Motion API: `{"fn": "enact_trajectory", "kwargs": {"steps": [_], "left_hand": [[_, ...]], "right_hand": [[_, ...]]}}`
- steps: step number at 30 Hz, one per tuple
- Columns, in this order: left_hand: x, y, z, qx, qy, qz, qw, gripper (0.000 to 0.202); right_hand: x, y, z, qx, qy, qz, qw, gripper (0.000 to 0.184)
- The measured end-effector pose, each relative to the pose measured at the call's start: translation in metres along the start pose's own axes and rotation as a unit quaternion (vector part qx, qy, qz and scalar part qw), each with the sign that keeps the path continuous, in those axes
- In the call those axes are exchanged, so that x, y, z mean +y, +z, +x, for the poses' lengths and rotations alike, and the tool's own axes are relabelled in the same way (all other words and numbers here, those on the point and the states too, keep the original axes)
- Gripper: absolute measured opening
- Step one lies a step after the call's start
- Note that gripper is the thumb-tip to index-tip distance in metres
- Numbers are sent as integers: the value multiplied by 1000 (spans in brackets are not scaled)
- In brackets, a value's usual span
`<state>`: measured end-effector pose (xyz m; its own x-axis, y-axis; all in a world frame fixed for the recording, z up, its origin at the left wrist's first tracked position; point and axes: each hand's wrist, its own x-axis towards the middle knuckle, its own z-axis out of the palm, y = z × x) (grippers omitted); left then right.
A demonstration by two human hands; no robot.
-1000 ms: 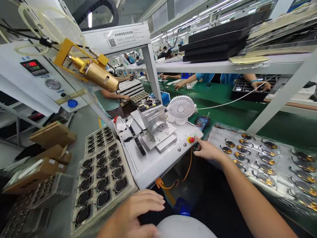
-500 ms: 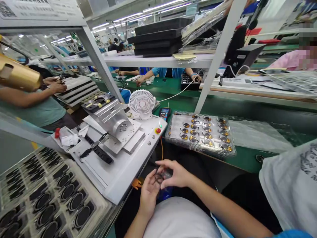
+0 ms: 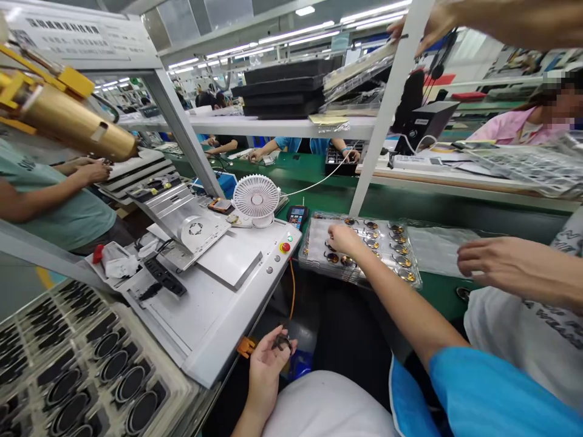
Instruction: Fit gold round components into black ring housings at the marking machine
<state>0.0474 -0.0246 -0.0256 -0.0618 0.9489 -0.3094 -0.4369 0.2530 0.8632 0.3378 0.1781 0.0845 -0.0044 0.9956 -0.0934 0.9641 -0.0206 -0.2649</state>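
Left hand [image 3: 266, 379] held low before the green counter [image 3: 444, 297], fingers curled around a small dark looped part [image 3: 282, 343]. Right hand [image 3: 344, 238] is among gold-and-black round parts [image 3: 332, 257] in a clear plastic tray [image 3: 306, 238], fingers bunched; any grip cannot be confirmed.

- Gold-and-black round parts [image 3: 371, 243] in a clear plastic tray [image 3: 312, 258]
- Green worktop [image 3: 439, 297]
- Red stop button [image 3: 285, 247] on a yellow ring
- White desk fan [image 3: 255, 197]
- Bright blue sleeve [image 3: 496, 388]
- Gold heat nozzle [image 3: 77, 124]
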Motion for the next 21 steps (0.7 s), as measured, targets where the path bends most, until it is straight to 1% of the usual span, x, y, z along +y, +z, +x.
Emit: {"fn": "enact_trajectory", "kwargs": {"steps": [2, 4, 6, 9, 13, 15, 17, 19, 20, 21], "left_hand": [[-4, -2, 0, 8, 10, 7, 1000, 52], [-9, -5, 2, 11, 25, 13, 1000, 52], [-14, -7, 7, 4, 34, 16, 999, 52], [-18, -9, 11, -9, 29, 24, 999, 53], [-17, -10, 10, -20, 21, 17, 999, 55], [-12, -13, 7, -36, 14, 15, 999, 55], [-6, -16, 4, -64, 4, 22, 998, 53], [2, -18, 1, -98, -2, 33, 995, 52], [7, -18, -1, -117, -2, 38, 992, 53], [12, -16, -2, -138, 3, 41, 990, 54]], "right_hand": [[14, -10, 24, -15, 33, -39, 999, 27], [19, -11, 36, -29, 40, -63, 997, 31], [16, -9, 40, -32, 35, -71, 996, 34], [10, -8, 40, -25, 26, -57, 998, 36], [13, -17, 40, -1, 20, 2, 1000, 34], [19, -20, 36, 20, 18, 47, 999, 30], [21, -15, 23, 45, 15, 106, 993, 30], [12, 1, 1, 58, 4, 167, 984, 39], [3, 13, -14, 58, -10, 211, 976, 43], [-10, 26, -32, 49, -31, 270, 961, 46]]}}
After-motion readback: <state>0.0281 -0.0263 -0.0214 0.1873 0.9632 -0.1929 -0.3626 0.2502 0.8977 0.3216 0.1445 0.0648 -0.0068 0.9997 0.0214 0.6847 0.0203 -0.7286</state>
